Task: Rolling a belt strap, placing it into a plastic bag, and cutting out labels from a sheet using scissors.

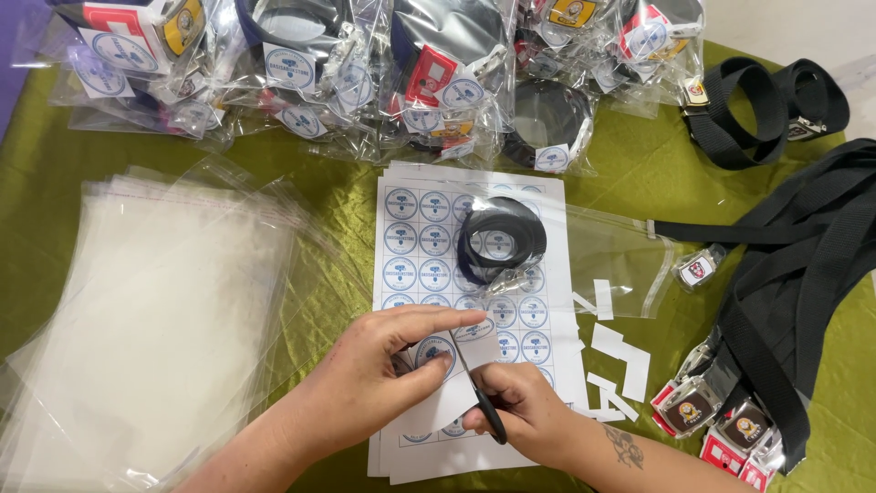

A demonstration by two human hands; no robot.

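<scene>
My left hand (379,361) pinches a small paper piece with a round blue printed label (436,351). My right hand (520,411) grips black-handled scissors (474,383), whose blades cut into that piece. Both hands hover over a white sheet of round labels (415,242) lying on the green cloth. A rolled black belt inside a clear bag (502,237) rests on the sheet's upper part.
A stack of clear plastic bags (155,319) lies at left. Packed belts in bags (365,73) line the far edge. Loose black belts with buckles (776,301) lie at right. White paper scraps (616,361) sit beside the sheet.
</scene>
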